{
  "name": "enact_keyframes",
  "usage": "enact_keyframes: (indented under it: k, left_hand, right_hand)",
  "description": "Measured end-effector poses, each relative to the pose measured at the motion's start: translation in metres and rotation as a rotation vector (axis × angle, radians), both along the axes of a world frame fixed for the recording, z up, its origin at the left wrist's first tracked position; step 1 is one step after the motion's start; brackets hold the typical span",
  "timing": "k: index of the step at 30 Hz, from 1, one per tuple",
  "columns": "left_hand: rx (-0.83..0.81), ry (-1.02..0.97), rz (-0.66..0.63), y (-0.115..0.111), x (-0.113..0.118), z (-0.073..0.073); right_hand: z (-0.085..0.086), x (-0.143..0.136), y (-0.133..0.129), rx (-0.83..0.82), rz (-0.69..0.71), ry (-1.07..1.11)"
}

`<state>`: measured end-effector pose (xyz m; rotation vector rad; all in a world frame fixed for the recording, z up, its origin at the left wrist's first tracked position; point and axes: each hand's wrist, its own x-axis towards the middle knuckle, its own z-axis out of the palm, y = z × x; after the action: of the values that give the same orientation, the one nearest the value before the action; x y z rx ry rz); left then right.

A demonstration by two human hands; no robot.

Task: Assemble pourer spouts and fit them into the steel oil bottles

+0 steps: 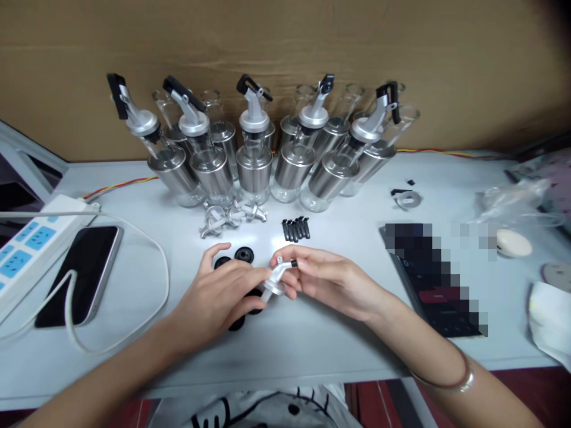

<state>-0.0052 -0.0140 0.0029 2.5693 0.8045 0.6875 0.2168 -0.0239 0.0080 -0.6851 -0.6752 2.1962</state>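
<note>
Between my two hands is a silver pourer spout [278, 277] with a black tip, tilted to the upper right. My left hand [223, 292] pinches its lower left side with thumb and fingers. At the black tip, my right hand [334, 278] has its thumb and fingers closed. Several round black stoppers [244, 255] lie around and partly under my left hand. Silver spouts [232, 217] are piled just beyond, with a row of small black levers [295, 229] to their right.
Glass bottles with steel bands [254, 169] stand along the back, the front ones topped with pourers. A power strip [27, 244] and phone [80, 276] with a white cable lie left. At right are a dark tablet-like device [432, 285], a tape roll [408, 200] and a plastic bag [517, 199].
</note>
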Motion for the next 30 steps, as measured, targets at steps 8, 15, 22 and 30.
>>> enact_keyframes:
  k: [8,15,22,30]
  left_hand:
    - [0.014,-0.019,0.034,0.004,-0.006,0.006]
    - [-0.002,0.097,0.216,0.019,-0.009,0.001]
    - [-0.005,0.137,0.178,0.020,-0.009,-0.008]
    - [-0.032,0.172,0.165,0.022,-0.010,-0.005]
  right_hand:
    - [0.002,-0.003,-0.001,-0.028,-0.087,0.012]
    - [0.015,0.000,0.004,0.000,-0.213,0.003]
    - [0.011,-0.002,0.000,0.005,-0.187,-0.029]
    - [0.007,-0.006,-0.002,0.104,-0.215,-0.153]
